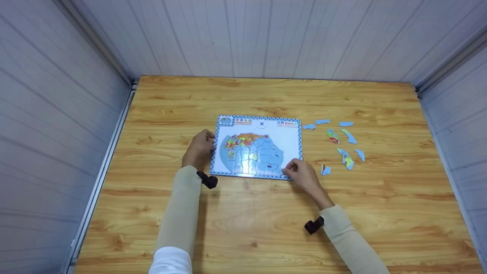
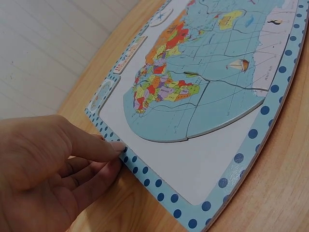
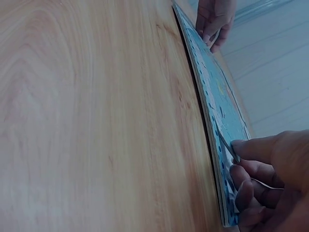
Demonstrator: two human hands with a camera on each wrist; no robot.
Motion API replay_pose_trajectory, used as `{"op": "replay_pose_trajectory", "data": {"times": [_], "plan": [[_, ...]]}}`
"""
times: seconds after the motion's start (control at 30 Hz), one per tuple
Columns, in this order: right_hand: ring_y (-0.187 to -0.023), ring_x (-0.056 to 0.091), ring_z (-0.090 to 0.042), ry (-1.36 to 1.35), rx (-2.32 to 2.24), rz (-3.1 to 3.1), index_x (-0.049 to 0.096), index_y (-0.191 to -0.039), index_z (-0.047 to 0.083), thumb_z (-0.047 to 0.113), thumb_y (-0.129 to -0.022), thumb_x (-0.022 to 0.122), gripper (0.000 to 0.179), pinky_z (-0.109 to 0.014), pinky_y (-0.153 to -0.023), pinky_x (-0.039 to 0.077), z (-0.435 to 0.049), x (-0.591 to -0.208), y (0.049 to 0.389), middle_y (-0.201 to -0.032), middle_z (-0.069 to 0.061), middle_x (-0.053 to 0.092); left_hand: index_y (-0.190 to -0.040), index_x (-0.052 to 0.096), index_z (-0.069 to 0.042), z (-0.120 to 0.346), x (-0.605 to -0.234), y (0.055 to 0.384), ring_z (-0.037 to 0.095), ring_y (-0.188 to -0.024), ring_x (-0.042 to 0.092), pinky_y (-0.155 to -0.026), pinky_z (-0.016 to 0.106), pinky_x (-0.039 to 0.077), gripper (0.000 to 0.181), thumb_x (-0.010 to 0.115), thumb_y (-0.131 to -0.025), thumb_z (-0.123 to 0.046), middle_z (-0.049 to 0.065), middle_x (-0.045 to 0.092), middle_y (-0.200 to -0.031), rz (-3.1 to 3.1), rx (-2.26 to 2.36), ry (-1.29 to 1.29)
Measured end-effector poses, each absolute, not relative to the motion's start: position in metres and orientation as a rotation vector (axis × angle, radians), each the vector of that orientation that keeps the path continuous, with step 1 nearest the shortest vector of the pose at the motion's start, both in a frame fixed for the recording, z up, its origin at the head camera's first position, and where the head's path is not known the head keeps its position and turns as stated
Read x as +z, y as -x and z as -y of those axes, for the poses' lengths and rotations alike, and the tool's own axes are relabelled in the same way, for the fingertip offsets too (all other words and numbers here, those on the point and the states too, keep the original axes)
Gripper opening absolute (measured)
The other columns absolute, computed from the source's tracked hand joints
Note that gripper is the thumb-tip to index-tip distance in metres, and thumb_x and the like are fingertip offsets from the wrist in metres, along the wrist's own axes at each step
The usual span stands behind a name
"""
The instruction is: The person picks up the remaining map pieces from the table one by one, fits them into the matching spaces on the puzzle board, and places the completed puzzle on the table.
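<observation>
A world-map jigsaw board [image 1: 292,141] with a dotted blue border lies flat on the table. Pieces forming blue ocean and colourful continents [image 2: 164,92] fill much of its oval. At the board's left edge is my left hand [image 1: 199,149], its thumb [image 2: 115,146] on top of the border and its other fingers against the side, gripping the rim. My right hand [image 1: 303,174] is over the lower right corner of the board. Between its thumb and fingers it pinches a thin puzzle piece [image 3: 228,146], which is tilted at the map's lower right edge.
Several loose puzzle pieces lie right of the board, among them a green and red one [image 1: 332,136], a blue and yellow one [image 1: 347,159] and a small one [image 1: 325,170] near my right hand. Pale panel walls [image 1: 247,38] enclose the wooden table [image 1: 251,220] behind and at both sides.
</observation>
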State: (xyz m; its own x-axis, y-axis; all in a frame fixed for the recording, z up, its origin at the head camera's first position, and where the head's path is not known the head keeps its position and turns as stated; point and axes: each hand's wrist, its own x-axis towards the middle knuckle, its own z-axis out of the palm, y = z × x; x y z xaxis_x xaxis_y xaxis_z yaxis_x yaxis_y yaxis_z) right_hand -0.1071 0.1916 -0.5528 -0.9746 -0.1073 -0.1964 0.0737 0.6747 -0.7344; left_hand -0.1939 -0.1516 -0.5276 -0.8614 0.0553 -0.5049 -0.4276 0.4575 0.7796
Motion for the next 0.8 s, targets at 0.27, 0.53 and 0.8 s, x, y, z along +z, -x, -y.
{"op": "replay_pose_trajectory", "data": {"times": [0.27, 0.53, 0.8], "plan": [[-0.071, 0.056, -0.015, 0.026, -1.176, -2.682, 0.065, -0.085, 0.009, 0.019, -0.088, 0.068, 0.011, -0.028, -0.065, 0.044, -0.188, -0.552, 0.106, -0.080, -0.005, 0.064, -0.123, 0.045, -0.001, 0.151, -0.527, 0.194, 0.023, -0.101, 0.045, -0.086, 0.031, 0.042, 0.036, 0.044, -0.089, 0.009, 0.012, 0.046, -0.111, -2.216, 1.394, 0.358], [-0.073, 0.055, -0.016, -0.014, -1.139, -2.687, 0.064, -0.087, 0.009, 0.018, -0.087, 0.069, 0.010, -0.027, -0.065, 0.043, -0.184, -0.551, 0.104, -0.082, -0.005, 0.063, -0.124, 0.044, -0.004, 0.151, -0.526, 0.193, 0.023, -0.103, 0.045, -0.089, 0.032, 0.042, 0.036, 0.042, -0.090, 0.007, 0.011, 0.046, -0.114, -2.185, 1.413, 0.383], [-0.070, 0.055, -0.015, -0.018, -1.118, -2.719, 0.063, -0.087, 0.010, 0.019, -0.087, 0.069, 0.012, -0.026, -0.062, 0.043, -0.181, -0.552, 0.102, -0.080, -0.003, 0.062, -0.124, 0.044, -0.004, 0.150, -0.527, 0.193, 0.023, -0.104, 0.045, -0.090, 0.032, 0.041, 0.035, 0.043, -0.091, 0.007, 0.011, 0.046, -0.114, -2.169, 1.442, 0.408]]}}
